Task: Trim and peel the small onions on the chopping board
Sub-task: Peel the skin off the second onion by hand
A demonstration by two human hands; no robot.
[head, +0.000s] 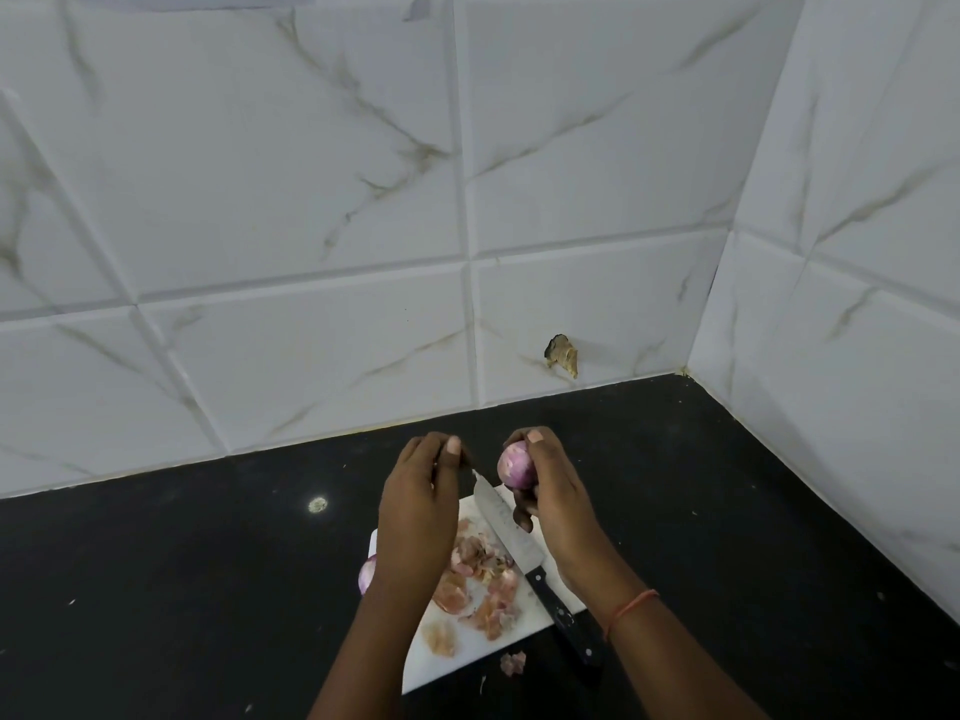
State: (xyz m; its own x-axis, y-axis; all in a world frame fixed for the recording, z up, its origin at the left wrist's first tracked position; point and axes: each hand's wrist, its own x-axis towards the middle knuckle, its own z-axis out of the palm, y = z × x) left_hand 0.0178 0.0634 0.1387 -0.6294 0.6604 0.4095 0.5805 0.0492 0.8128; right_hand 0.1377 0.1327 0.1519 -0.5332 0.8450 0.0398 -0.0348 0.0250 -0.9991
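My right hand (550, 491) is raised above the far end of the white rectangular chopping board (470, 644), its fingers and thumb curled round a small, round purple-pink onion (514, 466). The forefinger lies over the top of the onion and the thumb reaches up from below, so the onion sits between them, clear of the board. A thin orange thread band (631, 605) circles that wrist.

My left hand (415, 517) is lifted just beside the right, well short of touching the onion. Its fingers bend inward with the thumb tip close against the fingertips, as in a pinch; whether a scrap of skin is caught between them I cannot tell.

Under both hands, a steel-bladed kitchen knife with a black riveted handle (524, 550) lies slantwise across the board, tip toward the wall, handle overhanging the near right edge. A heap of pale pink and tan onion peels (480, 584) covers the middle of the board, and one loose peel (513, 663) lies on the black stone counter (182, 589) just off the board's near edge. A second small purple onion (367, 575) shows at the board's left edge, partly hidden by my left wrist.
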